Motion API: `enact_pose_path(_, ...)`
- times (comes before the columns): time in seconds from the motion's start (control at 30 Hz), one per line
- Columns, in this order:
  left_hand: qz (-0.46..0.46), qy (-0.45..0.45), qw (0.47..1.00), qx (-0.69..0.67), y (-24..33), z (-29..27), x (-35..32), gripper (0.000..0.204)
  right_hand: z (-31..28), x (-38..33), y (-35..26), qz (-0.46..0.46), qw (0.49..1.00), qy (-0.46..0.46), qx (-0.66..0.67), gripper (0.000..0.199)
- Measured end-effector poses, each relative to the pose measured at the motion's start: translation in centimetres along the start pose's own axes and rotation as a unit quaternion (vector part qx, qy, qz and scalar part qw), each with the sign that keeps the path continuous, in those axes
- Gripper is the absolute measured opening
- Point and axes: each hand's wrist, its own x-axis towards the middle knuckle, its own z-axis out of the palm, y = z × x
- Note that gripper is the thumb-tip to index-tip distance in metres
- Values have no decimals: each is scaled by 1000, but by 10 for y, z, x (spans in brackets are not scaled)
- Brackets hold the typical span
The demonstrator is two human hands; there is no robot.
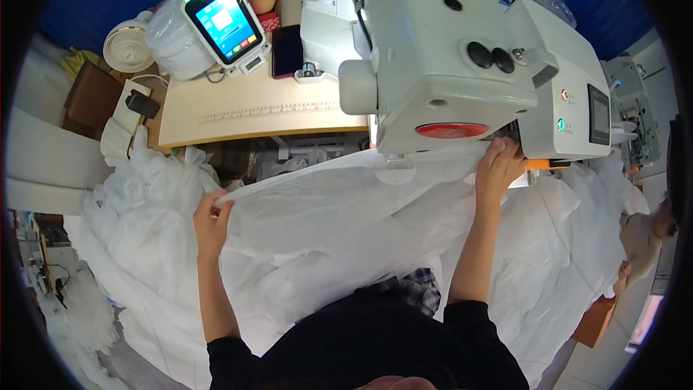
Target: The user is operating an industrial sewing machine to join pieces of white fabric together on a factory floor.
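Note:
White sheer fabric [325, 209] spreads in a large heap across my lap and to both sides. Its upper edge is drawn in a nearly straight line between my hands. At the left end, my left hand [211, 225] pinches that edge between thumb and fingers. My right hand [499, 167] grips the fabric close under a big white industrial sewing machine [440, 50], fingertips partly hidden beside its housing. The needle area is hidden behind the machine head. An orange part [546, 164] shows just right of my right hand.
A pale tabletop [253, 124] with a printed ruler lies at the left. On it stand a lit touch screen [227, 22], a dark phone [287, 50] and a bagged white roll [177, 50]. A small fan [128, 47] is farther left. Another person's arm [639, 245] shows at the right edge.

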Motion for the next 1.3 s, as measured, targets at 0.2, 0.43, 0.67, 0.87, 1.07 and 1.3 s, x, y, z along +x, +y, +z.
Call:
enact_pose_path(0.2, -138, -80, 951, -265, -68, -64, -33, 6, -118, -8, -136, -210, 831, -10, 515, 24)
enact_pose_path(0.43, -210, -74, 859, -462, -87, -101, -64, 12, -208, -28, -194, -188, 371, -249, 875, 9)
enact_pose_path(0.67, -247, -10, 912, -328, -81, -113, -93, 4, -127, 1, -131, -48, 875, -275, 395, 29)
enact_pose_path(0.87, -26, 149, 988, 44, -69, -81, -3, 8, -66, -15, -104, -205, 977, -33, 53, 28)
enact_pose_path(1.07, -74, -38, 995, -57, -61, -63, 9, 5, -55, -29, -55, 40, 864, -372, 338, 26)
enact_pose_path(1.3, -252, -162, 877, -376, -35, -61, 25, 10, -68, -71, 13, 399, 654, -329, 552, 20)
